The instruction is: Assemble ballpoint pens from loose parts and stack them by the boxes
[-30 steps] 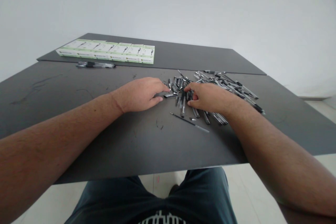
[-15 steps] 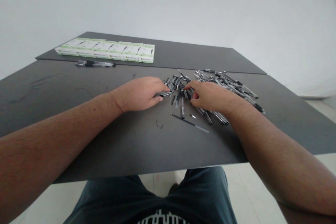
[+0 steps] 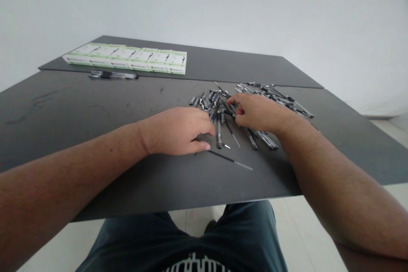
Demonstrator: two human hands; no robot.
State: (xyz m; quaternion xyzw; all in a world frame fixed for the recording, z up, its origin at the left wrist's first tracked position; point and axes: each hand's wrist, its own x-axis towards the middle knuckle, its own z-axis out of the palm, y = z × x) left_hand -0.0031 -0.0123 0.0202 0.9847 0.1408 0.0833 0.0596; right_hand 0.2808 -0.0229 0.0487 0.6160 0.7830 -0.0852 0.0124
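Two bare hands at a heap of pen parts [image 3: 270, 92], as seen from beside the grey table [image 3: 153, 193]. The left hand [image 3: 181, 131] rested low at the heap's near left edge, thumb and fingers spread with a visible gap between them; its thumb tip lay at the dark end of a loose refill [image 3: 232, 160], touching or just beside it. The right hand [image 3: 259, 111] reached over the heap, index finger extended to a thin dark rod [image 3: 219, 105]; whether it gripped the rod could not be told. A clear barrel [image 3: 219, 134] and a small metal tip [image 3: 226, 146] lay between the hands, near the refill. Pens [image 3: 113, 75] and boxes [image 3: 127, 57] stood well apart, at far left.

Sound handling, in this onlooker's judgement, called for a light fingertip pinch at the refill's shaft rather than its point, flat sideways strokes to part the tangle, and care that the metal tip did not roll away.
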